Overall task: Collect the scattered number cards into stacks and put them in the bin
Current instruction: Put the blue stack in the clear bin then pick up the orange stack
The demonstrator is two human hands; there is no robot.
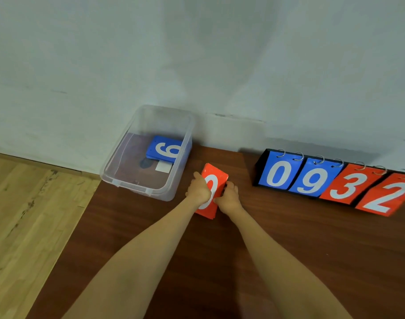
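At the long edges of the red stack [216,174], curled and gripping: left hand [198,189] over the left edge, right hand [229,198] at the lower right edge. White 0 facing up, on or just above the table [289,249], just right of the bin [133,187]. Inside the bin, a blue stack [163,149] showing 9. Farther right, a scoreboard [335,180] reading 0932.

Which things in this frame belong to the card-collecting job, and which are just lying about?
In the job: red card stack, gripped by left hand and right hand; clear bin; blue card stack inside it.
Lying about: flip scoreboard; white slip in the bin.
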